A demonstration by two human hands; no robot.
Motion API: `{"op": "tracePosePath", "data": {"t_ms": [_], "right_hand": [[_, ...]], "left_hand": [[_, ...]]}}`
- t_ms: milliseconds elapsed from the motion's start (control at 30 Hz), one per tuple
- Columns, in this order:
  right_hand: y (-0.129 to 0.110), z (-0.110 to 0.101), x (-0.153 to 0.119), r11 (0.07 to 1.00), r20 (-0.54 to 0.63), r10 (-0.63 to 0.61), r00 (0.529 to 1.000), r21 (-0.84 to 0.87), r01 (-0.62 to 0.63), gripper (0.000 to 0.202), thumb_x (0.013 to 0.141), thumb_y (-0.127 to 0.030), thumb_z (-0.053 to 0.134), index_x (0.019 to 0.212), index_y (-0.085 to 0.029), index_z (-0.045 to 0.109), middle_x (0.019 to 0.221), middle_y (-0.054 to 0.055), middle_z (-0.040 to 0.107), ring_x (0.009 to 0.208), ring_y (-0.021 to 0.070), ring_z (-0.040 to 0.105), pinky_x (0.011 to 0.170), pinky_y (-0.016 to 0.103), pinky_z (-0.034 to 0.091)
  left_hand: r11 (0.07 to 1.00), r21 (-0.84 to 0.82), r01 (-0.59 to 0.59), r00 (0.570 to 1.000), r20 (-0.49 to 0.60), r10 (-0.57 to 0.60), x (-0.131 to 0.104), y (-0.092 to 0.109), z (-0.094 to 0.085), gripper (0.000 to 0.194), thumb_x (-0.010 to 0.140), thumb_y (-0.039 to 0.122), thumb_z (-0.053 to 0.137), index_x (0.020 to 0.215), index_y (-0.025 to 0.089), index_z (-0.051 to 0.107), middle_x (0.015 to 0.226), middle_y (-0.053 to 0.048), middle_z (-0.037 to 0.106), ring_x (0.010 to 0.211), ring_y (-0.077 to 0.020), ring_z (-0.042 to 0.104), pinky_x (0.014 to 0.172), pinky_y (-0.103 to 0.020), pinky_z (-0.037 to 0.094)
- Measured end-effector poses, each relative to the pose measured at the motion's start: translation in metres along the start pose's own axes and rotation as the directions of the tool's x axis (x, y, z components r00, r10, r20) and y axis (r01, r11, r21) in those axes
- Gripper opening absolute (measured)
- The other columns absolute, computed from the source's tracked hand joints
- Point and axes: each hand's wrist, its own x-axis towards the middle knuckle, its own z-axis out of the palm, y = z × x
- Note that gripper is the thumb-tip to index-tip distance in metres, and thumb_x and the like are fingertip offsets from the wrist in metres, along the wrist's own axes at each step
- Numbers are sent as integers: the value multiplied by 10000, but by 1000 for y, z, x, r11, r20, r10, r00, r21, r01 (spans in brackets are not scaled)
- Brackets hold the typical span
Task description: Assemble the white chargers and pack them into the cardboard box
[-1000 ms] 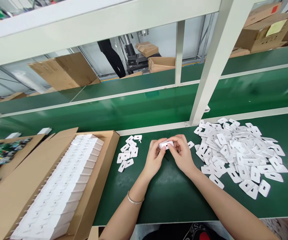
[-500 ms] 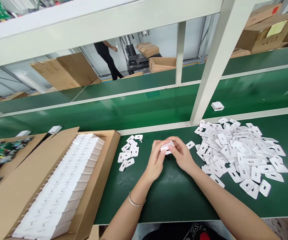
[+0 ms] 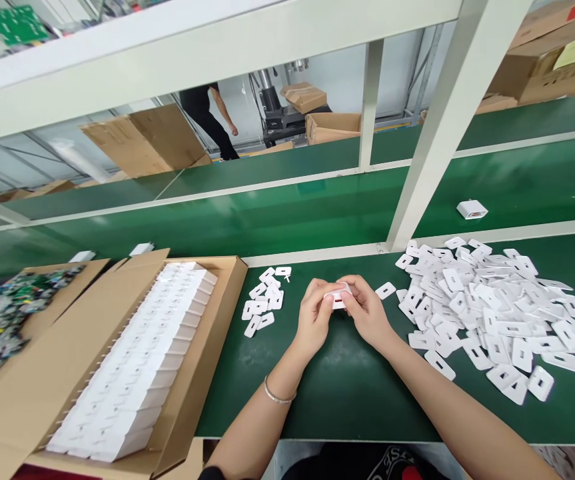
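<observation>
Between both hands is a small white plastic housing (image 3: 338,297) with a dark and red slot on the side facing me. My left hand (image 3: 313,313) grips its left end, thumb on the front face. My right hand (image 3: 366,310) closes on the right end, its thumb pressed near the slot. Fingers hide the back of the housing. Just right of my right hand lies a single flat white cover plate (image 3: 386,291) with a rectangular hole. A small group of similar plates (image 3: 262,305) lies left of my hands, and a large heap of them (image 3: 487,307) to the right.
At left stands an open cardboard box (image 3: 207,360) with rows of white housings (image 3: 132,360). Beyond it are circuit boards (image 3: 12,307) on cardboard. A white housing (image 3: 472,209) sits on the ledge behind the heap. A slanted post (image 3: 432,147) rises ahead. A person (image 3: 210,117) stands across the bench.
The housing has tipped so its slotted face shows more toward me, both thumbs on it. The view has shifted slightly left. The person in the background has moved an arm.
</observation>
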Motion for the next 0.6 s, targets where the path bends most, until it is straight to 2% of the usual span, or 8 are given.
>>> {"op": "tracePosePath", "data": {"t_ms": [100, 233, 300, 400, 500, 600], "right_hand": [[2, 1, 0, 1000, -4, -9, 1000, 20, 9, 375, 1011, -601, 553, 1103, -242, 610, 714, -32, 597, 599, 146, 523, 570, 292, 420], [4, 5, -2, 997, -4, 2, 1000, 83, -1, 401, 1038, -621, 483, 1136, -245, 583, 777, -6, 638, 652, 168, 578, 579, 302, 450], [4, 6, -3, 998, -32, -10, 999, 68, 12, 428, 1048, -638, 436, 1171, -248, 564, 817, 5, 643, 660, 174, 580, 591, 314, 471], [5, 7, -3, 998, -61, -53, 997, 12, 54, 463, 1052, -649, 407, 1264, -254, 523, 987, 41, 652, 699, 177, 600, 646, 345, 526], [7, 4, -2, 987, -65, -112, 992, -120, 104, 496, 1058, -637, 393, 1342, -252, 523, 1145, 88, 605, 876, 214, 650, 792, 401, 574], [10, 1, 0, 951, -38, -156, 987, -274, 140, 535, 1073, -609, 365, 1435, -259, 545, 1247, 120, 552, 1172, 272, 608, 1014, 469, 535]], "left_hand": [[996, -48, 70, 997, 20, -70, -1, 0, 2, 442, 1085, 527, 418, 1226, 262, 741, 1051, -78, 599, 866, -187, 591, 708, -323, 508], [954, -214, 209, 978, 30, -208, -1, -2, 4, 597, 1077, 634, 255, 1403, 289, 618, 1133, -82, 593, 841, -182, 590, 777, -357, 534], [917, -290, 275, 959, 15, -283, -1, -5, 6, 601, 1059, 670, 287, 1425, 284, 567, 1098, -71, 611, 857, -192, 591, 791, -355, 533], [884, -320, 342, 935, 24, -353, -2, -11, 9, 539, 1035, 670, 418, 1349, 264, 584, 1077, -54, 630, 844, -176, 582, 814, -339, 521], [810, -446, 381, 918, 77, -389, -3, -12, 14, 530, 1023, 681, 448, 1351, 281, 559, 1194, -63, 645, 941, -186, 623, 858, -343, 534], [712, -583, 391, 907, 114, -405, 0, -10, 17, 518, 1000, 661, 532, 1367, 295, 528, 1296, -70, 628, 1111, -217, 634, 952, -371, 543]]}}
